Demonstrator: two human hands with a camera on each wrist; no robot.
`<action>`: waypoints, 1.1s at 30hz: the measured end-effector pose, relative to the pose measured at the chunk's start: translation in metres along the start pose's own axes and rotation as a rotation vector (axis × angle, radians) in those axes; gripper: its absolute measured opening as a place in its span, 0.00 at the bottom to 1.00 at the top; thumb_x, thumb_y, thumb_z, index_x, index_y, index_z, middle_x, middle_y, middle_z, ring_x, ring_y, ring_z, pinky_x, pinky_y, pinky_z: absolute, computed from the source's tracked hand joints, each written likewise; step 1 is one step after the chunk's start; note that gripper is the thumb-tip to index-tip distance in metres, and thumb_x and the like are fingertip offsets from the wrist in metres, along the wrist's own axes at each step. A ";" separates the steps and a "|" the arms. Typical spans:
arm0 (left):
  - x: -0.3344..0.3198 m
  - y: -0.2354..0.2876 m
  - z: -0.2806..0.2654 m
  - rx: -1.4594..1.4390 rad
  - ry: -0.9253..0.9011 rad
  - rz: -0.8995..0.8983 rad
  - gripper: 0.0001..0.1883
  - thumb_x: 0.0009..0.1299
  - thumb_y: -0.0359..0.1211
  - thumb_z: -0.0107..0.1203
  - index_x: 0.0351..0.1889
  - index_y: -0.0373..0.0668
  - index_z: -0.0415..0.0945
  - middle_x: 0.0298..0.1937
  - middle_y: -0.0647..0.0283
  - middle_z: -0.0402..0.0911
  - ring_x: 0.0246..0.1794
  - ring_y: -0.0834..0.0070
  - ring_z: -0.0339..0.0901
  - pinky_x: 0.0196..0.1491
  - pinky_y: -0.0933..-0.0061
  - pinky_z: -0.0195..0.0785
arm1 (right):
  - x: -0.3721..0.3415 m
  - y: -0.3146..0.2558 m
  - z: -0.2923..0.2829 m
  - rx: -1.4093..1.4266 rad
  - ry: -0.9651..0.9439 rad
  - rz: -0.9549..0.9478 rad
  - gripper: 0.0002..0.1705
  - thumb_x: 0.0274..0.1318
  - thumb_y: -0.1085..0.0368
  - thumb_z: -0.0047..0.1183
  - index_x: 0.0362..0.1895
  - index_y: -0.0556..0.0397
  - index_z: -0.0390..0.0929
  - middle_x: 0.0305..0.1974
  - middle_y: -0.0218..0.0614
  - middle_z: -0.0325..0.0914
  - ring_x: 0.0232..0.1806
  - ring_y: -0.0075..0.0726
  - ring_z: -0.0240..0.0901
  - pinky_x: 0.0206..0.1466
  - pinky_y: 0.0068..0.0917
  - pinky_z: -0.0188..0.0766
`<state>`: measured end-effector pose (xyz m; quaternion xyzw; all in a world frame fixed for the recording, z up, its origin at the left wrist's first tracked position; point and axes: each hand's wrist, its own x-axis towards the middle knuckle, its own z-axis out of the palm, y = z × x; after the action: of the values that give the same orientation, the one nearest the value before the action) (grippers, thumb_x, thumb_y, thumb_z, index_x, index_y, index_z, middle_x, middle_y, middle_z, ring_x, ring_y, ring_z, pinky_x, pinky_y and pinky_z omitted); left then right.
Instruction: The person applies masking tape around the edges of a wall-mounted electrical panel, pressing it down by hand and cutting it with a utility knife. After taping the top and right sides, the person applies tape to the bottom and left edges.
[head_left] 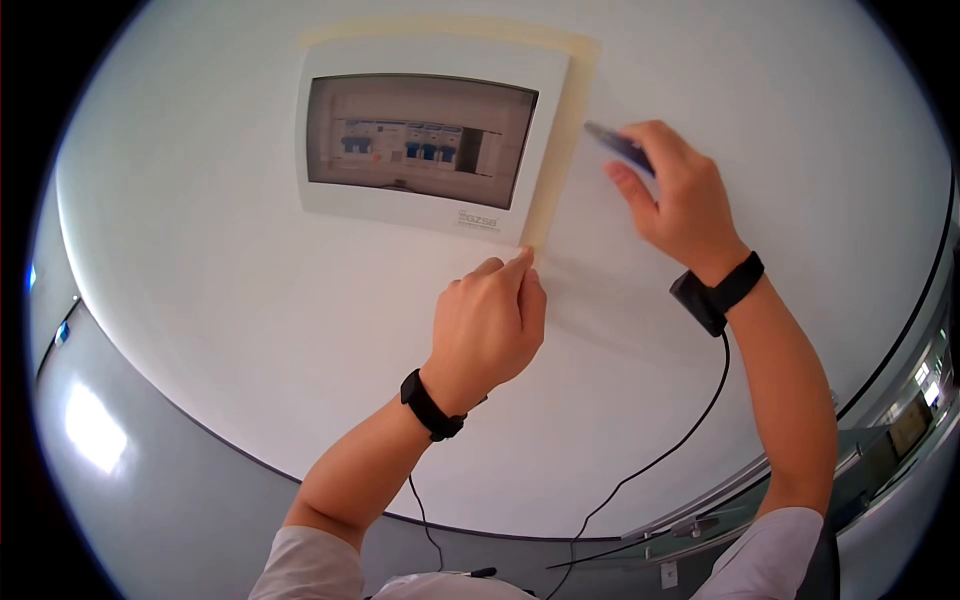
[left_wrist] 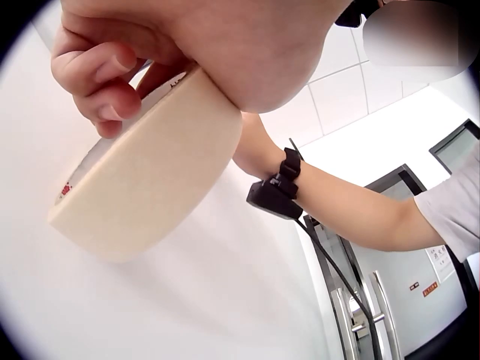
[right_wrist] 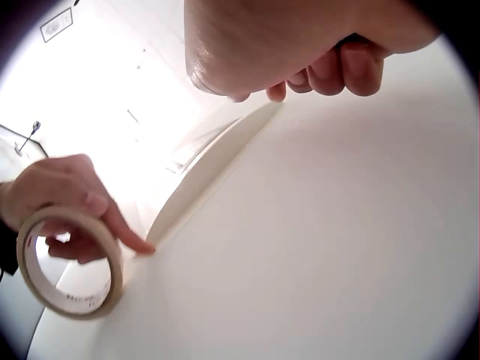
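Observation:
A roll of cream masking tape (left_wrist: 157, 172) is held in my left hand (head_left: 488, 322), with fingers inside its ring in the left wrist view. The extended index finger presses at the lower right corner of a white breaker box (head_left: 430, 213) on the wall. Strips of the tape (head_left: 563, 150) run along the box's right side and top edge. To the right of the box, my right hand (head_left: 685, 195) grips a slim dark tool (head_left: 622, 148), blurred, its tip pointing at the tape strip. The right wrist view hides that tool behind the hand.
Blue switches (head_left: 430, 151) sit behind the box's tinted window. The white wall (head_left: 300, 330) spreads all around. A black cable (head_left: 680, 440) hangs from the right wrist camera (head_left: 700, 302). Glass doors with a handle (left_wrist: 386, 315) stand behind the person.

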<state>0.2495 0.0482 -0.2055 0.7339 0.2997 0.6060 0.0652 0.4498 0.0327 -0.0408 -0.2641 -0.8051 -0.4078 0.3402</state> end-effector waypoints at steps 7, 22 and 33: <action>0.000 0.003 -0.001 0.005 -0.002 -0.011 0.16 0.80 0.29 0.53 0.57 0.30 0.87 0.23 0.54 0.77 0.20 0.58 0.73 0.27 0.59 0.64 | 0.065 0.021 -0.012 -0.281 0.100 0.091 0.31 0.64 0.41 0.72 0.28 0.54 0.75 0.18 0.40 0.73 0.20 0.44 0.72 0.28 0.37 0.68; -0.001 0.004 -0.006 -0.008 -0.018 -0.030 0.17 0.79 0.29 0.54 0.58 0.30 0.87 0.23 0.55 0.78 0.20 0.58 0.74 0.27 0.59 0.66 | 0.027 -0.009 0.015 -0.418 -0.136 0.316 0.37 0.53 0.32 0.74 0.21 0.47 0.72 0.16 0.34 0.75 0.18 0.49 0.74 0.23 0.41 0.68; -0.003 -0.005 0.004 -0.009 0.050 0.052 0.15 0.79 0.32 0.54 0.56 0.34 0.86 0.24 0.51 0.78 0.19 0.51 0.76 0.25 0.53 0.68 | -0.051 -0.055 0.029 0.316 0.127 0.706 0.28 0.63 0.51 0.77 0.26 0.55 0.75 0.18 0.26 0.67 0.23 0.22 0.57 0.28 0.27 0.62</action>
<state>0.2513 0.0523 -0.2112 0.7260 0.2793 0.6268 0.0453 0.4332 0.0208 -0.1183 -0.4433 -0.6948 -0.1521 0.5455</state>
